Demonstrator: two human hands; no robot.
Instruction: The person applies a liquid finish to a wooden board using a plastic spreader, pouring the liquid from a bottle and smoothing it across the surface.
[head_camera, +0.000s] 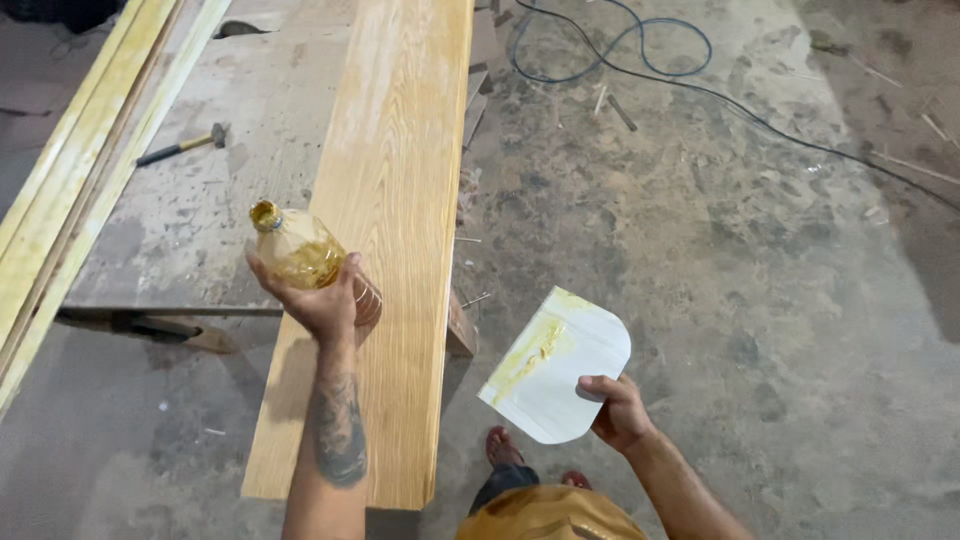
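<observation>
My left hand (318, 300) grips a clear plastic bottle (296, 247) of yellow liquid, tilted with its open neck pointing up and left, over the left edge of a long pale wooden board (400, 160). My right hand (620, 410) holds a white flat scraper card (555, 365) with rounded corners, smeared yellow along its left edge. The card is to the right of the board, above the floor. The board runs away from me, grain lengthwise.
A worn grey worktable (210, 180) lies left of the board with a hammer (185, 145) on it. Yellowish wood strips (70, 180) run along the far left. Black and blue cables (640, 50) trail over the dusty concrete floor (750, 250). My sandalled foot (500, 445) shows below.
</observation>
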